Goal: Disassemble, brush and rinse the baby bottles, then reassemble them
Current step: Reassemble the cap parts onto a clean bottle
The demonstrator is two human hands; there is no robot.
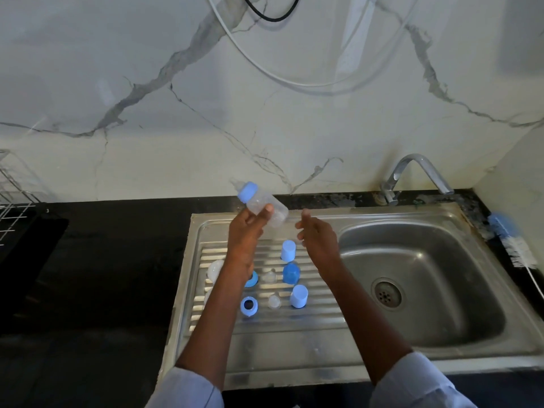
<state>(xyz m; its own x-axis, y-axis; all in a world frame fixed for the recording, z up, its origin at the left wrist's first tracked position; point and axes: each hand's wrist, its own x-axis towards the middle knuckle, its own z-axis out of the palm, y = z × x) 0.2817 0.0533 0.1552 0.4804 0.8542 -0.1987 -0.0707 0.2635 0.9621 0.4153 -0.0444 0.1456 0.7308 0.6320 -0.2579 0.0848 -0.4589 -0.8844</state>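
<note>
Head view is looking down over the sink's draining board [265, 343], and the left hand [250, 228] is holding a baby bottle [263, 206] up above it, fingers and thumb curling round the clear body. The bottle is tilting, its blue collar [248, 192] and clear teat pointing up and to the left, so this one is looking assembled, apart from a cap. The right hand [316, 235] is hovering just beside the bottle's base, fingers loosely spread, gripping nothing, not touching the bottle as far as I can tell.

Down on the ribbed board, parts are lying loose: a pale blue cap [288, 251] at the back, a darker blue cap [291, 273] in front of it, another pale cap [299, 295] nearest, two clear teats [269, 276] between them, and a blue ring [249, 306] lying flat with its hole showing. A second ring [251, 279] is peeking out from behind the left forearm. A clear bottle body [215, 269] is lying at the left edge, partly hidden.

The bottle brush [513, 242] is lying on the table to the right of the basin, and the tap [418, 175] is not running. My read: whether brushing and rinsing are done, I cannot tell. At least two sets are waiting in pieces, so either reassembly is under way or disassembly is nearly finished.

Both forearms are reaching forward from pale sleeves, converging over the board.
</note>
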